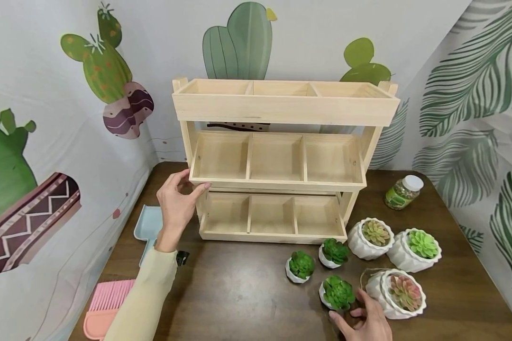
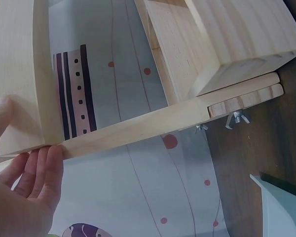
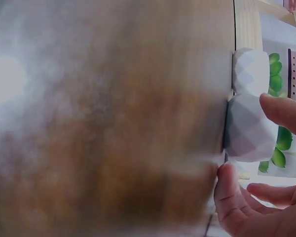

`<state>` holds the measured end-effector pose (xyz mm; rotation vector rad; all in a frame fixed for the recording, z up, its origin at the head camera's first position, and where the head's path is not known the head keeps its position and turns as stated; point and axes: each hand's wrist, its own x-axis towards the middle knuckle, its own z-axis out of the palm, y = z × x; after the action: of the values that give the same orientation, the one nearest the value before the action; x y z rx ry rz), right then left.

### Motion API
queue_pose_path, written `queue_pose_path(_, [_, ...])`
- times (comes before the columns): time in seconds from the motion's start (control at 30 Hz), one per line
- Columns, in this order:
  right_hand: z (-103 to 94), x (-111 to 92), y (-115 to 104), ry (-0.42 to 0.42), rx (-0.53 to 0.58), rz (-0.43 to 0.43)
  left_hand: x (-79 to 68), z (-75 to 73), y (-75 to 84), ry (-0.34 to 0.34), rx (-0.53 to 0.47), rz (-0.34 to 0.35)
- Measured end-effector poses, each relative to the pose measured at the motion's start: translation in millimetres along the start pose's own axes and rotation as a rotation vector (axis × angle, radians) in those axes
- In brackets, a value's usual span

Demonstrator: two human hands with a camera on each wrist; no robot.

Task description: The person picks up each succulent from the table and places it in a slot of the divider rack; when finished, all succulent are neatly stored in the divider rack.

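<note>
A light wooden three-tier shelf (image 1: 277, 184) with divided trays stands against the wall. My left hand (image 1: 177, 203) holds the left end of its middle tray, thumb on the front board and fingers at the end edge. In the left wrist view, my left hand (image 2: 27, 173) pinches that tray's corner. At the front right, my right hand (image 1: 364, 317) is beside a small green succulent (image 1: 339, 292), thumb and fingers spread apart. In the right wrist view, its white faceted pot (image 3: 251, 129) sits between thumb and fingers; whether they touch it, I cannot tell.
Two more small succulents (image 1: 301, 265) (image 1: 334, 252) stand near the shelf's right front. Three larger white pots (image 1: 369, 244) are to the right, a lidded jar (image 1: 403, 192) behind them. At left lie a blue dustpan (image 1: 148, 222) and a pink brush (image 1: 106, 305).
</note>
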<state>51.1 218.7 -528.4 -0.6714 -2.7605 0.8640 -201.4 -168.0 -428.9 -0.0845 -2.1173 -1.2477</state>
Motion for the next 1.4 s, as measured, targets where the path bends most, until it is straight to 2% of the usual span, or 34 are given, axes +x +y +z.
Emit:
queue_pose_path(0.17, [1.2,2.1,-3.3,-0.012,0.024,0.009,0.1,-0.2,-0.8,-0.006,-0.013,0.005])
queue_pose_path(0.47, [4.6,4.6,-3.1,0.015,0.011,-0.052,1.4,-0.4,-2.4,-0.009,-0.042,0.01])
queue_pose_path(0.73, [3.1,16.6,-8.6,-0.037,0.006,-0.123,3.3,-1.9,-3.5,-0.018,-0.052,0.0])
queue_pose_path(1.0, [3.5,16.6,-12.5,-0.04,0.026,-0.046,2.3,-2.5,-2.6,-0.047,-0.039,-0.014])
queue_pose_path(1.17, [4.7,14.1,-12.6,0.004,0.04,-0.056,3.4,-4.5,-1.4,-0.048,-0.03,-0.008])
queue_pose_path(1.4, [-0.3,9.9,-20.5,0.116,0.086,-0.154,4.8,-4.1,-1.3,-0.061,-0.024,-0.004])
